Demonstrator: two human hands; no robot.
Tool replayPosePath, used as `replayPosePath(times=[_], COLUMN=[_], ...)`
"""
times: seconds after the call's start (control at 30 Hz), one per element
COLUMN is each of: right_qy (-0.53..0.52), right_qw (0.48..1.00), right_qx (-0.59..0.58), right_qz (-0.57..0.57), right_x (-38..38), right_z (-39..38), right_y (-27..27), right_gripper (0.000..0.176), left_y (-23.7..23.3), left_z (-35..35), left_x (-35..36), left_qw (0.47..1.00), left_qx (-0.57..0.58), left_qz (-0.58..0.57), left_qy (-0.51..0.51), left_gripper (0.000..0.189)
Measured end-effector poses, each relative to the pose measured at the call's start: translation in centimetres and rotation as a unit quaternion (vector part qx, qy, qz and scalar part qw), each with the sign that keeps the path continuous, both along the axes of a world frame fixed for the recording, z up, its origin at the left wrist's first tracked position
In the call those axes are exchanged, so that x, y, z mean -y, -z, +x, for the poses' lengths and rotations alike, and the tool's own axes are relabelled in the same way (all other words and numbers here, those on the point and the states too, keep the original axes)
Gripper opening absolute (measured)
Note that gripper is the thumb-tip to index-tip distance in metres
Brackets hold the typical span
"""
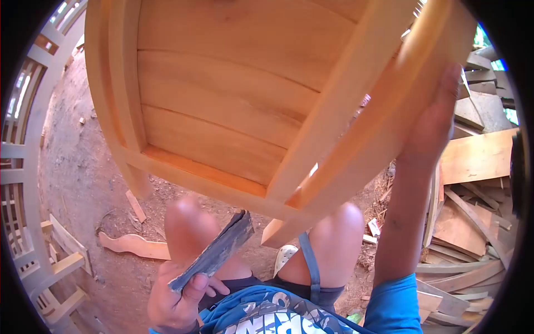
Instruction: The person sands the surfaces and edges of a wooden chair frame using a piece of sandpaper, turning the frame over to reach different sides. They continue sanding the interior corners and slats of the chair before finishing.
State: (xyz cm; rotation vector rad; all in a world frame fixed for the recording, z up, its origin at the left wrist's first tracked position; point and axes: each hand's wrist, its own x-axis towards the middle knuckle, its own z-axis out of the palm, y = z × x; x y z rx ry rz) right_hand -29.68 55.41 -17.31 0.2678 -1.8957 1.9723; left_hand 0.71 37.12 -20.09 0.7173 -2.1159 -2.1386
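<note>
Right of the raised panel (222,83), scrap boards (478,158) lie heaped.

This is an open-air carpentry yard. The dirt ground (83,167) is strewn with chips. Scrap boards (473,222) are heaped on one side, slatted wooden frames (22,167) stand on the other, a curved offcut (133,245) lies loose, and an unfinished furniture piece (222,111) shows raw timber.

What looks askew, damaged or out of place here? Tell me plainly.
The wooden frame is tilted over the knees, held up by the right hand. The left hand grips a dark worn strip, ragged at its top end. Offcuts litter the dirt.
</note>
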Motion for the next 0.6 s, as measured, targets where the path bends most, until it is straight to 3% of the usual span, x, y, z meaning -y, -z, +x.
replayPosePath(times=[0.1,0.23,0.3,0.6], right_qy=[-0.001,0.001,0.019,0.132], right_qw=[1.0,1.0,0.998,0.99], right_qx=[-0.002,-0.023,-0.058,-0.025], right_qz=[-0.016,-0.006,0.019,0.037], right_x=[0.7,1.2,1.1,2.4], right_z=[-0.1,0.8,0.5,1.0], right_y=[-0.2,-0.6,-0.4,-0.9], right_gripper=[0.052,0.049,0.049,0.052], left_y=[1.9,4.5,5.8,7.1], left_z=[-0.6,0.5,0.4,-2.6], left_x=[1.6,0.8,1.0,2.4], left_qw=[0.992,0.996,0.994,0.995], left_qx=[0.034,0.011,0.006,0.024], left_qz=[0.089,0.047,0.045,0.087], left_qy=[0.085,-0.07,-0.101,-0.043], left_gripper=[0.043,0.05,0.05,0.052])
